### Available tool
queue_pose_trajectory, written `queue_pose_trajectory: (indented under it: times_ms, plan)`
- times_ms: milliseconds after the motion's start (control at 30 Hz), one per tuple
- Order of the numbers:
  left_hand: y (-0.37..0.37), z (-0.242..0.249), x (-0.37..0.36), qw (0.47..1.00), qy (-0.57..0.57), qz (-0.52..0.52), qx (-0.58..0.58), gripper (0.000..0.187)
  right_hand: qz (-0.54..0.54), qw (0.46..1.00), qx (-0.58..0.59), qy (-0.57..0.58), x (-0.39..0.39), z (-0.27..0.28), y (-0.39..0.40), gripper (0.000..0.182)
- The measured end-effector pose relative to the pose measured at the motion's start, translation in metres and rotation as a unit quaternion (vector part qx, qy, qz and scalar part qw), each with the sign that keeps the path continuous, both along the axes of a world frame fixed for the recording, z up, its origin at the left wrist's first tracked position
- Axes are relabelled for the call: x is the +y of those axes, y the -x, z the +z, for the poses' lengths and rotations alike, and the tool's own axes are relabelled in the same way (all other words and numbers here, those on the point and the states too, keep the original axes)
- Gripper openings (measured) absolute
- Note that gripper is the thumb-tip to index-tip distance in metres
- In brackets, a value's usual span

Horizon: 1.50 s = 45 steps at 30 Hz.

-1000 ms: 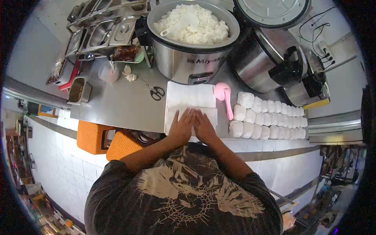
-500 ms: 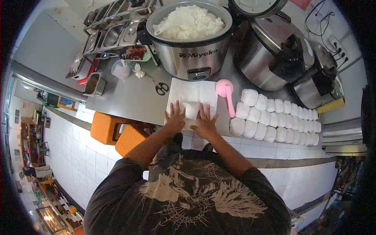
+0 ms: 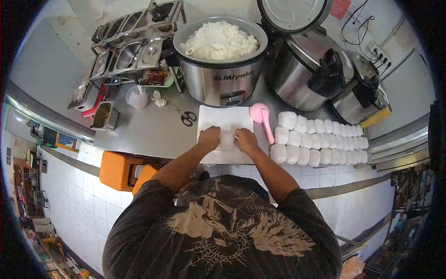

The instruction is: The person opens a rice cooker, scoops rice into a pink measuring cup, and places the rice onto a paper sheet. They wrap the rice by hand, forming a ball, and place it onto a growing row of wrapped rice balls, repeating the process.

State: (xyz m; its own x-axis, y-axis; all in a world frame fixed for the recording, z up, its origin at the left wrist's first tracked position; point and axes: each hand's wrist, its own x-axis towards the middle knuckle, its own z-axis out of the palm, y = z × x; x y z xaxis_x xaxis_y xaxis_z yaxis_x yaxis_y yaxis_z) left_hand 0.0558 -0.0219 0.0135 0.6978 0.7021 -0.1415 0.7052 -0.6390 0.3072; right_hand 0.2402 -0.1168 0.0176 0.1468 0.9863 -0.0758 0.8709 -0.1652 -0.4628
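A small white bundle (image 3: pixel 227 139) lies on stacked sheets of white wrapping paper (image 3: pixel 225 116) at the table's front edge. My left hand (image 3: pixel 209 138) is closed at the bundle's left side, fingers curled on its paper. On the other side my right hand (image 3: pixel 246 141) has its fingers curled on the paper as well. The fingertips are partly hidden, and so are the bundle's contents. A pink scoop (image 3: pixel 261 116) rests beside the sheets, its handle toward me. To its right stand rows of white wrapped packets (image 3: pixel 306 141).
Behind the paper is an open rice cooker (image 3: pixel 218 76) full of rice, with a white paddle (image 3: pixel 206 40) in it. Two more cookers stand at the right. Scissors (image 3: pixel 187 118), a plastic cup (image 3: pixel 137 96) and metal trays (image 3: pixel 128 56) are at the left. Orange stools (image 3: pixel 120 171) sit below the table.
Both hands have gone from flat with fingers spread to closed at the bundle's two sides. The camera view has shifted slightly.
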Motion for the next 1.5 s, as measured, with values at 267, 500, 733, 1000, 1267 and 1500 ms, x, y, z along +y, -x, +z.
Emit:
queue_pose_trajectory:
  times_ms: [267,500,733,1000,1267,1500]
  plan:
    - [0.047,-0.015,-0.024,0.975,-0.137,-0.163,-0.066,0.022,0.115,0.984,-0.036,-0.135,-0.037,-0.015,0.006,0.02]
    - [0.053,-0.025,0.005,0.963,-0.065,-0.249,-0.074,0.027,0.13,0.977,0.074,-0.153,-0.049,-0.025,-0.007,0.027]
    - [0.022,-0.029,0.051,0.951,0.17,-0.204,-0.162,0.019,0.014,0.988,0.143,0.048,-0.003,-0.02,-0.021,0.023]
    - [0.004,-0.033,0.003,0.99,-0.011,-0.038,-0.133,0.022,-0.024,0.988,0.152,0.028,0.003,-0.003,0.009,0.031]
    - [0.028,0.032,-0.015,0.813,0.525,0.011,-0.253,0.025,0.025,0.937,0.342,-0.071,-0.053,0.047,0.006,0.034]
    - [-0.001,0.061,-0.052,0.736,0.575,0.129,-0.333,0.03,-0.09,0.881,0.464,-0.035,-0.092,0.05,-0.002,0.029]
